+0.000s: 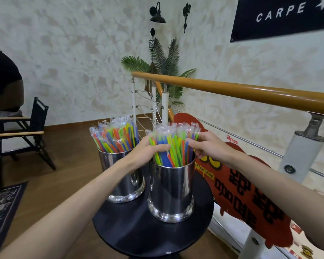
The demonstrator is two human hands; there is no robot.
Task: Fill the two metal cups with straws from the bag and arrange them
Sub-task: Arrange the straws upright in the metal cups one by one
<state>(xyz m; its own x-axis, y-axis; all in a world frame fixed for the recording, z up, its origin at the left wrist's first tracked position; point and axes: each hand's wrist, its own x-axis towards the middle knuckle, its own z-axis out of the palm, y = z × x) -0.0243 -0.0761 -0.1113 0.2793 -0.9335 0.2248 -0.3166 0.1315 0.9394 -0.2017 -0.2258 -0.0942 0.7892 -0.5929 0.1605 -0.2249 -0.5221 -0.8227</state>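
Two shiny metal cups stand on a small round black table [131,234]. The left cup [123,184] holds a spread bunch of wrapped coloured straws [114,137]. The right cup [172,191] is nearer me and also full of wrapped straws [173,143]. My left hand [147,152] grips the left side of the right cup's bunch just above the rim, thumb across the front. My right hand [209,144] grips the same bunch from the right, fingertips among the straws. No bag is in view.
An orange handrail [251,92] on white posts runs along the right, with a red sign [247,193] hung on it close to the table. A folding chair [26,128] and a seated person [4,81] are at left, a rug [2,206] at lower left.
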